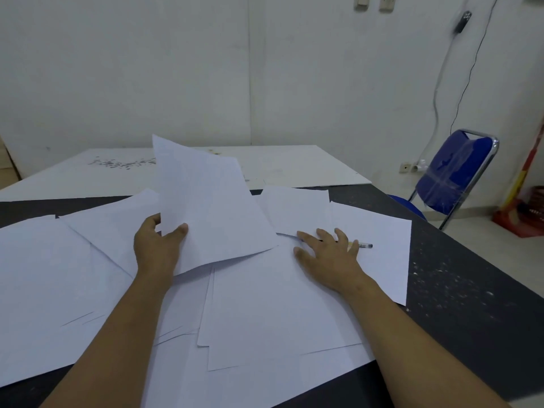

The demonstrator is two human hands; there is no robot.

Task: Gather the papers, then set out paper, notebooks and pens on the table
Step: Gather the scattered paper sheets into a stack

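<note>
Several white paper sheets (pixel 265 304) lie scattered and overlapping across the dark table (pixel 459 290). My left hand (pixel 157 245) grips a few sheets (pixel 206 207) by their lower left edge, thumb on top, and they stand lifted and tilted above the pile. My right hand (pixel 326 254) rests flat with spread fingers on the sheets to the right. A pen (pixel 363 245) lies on the paper just beyond its fingertips, partly hidden by the fingers. No notebooks are in view.
A white board (pixel 294 166) with grey specks lies on the far part of the table. A blue folding chair (pixel 453 178) stands at the right by the wall. Red and orange items (pixel 527 213) sit on the floor at far right.
</note>
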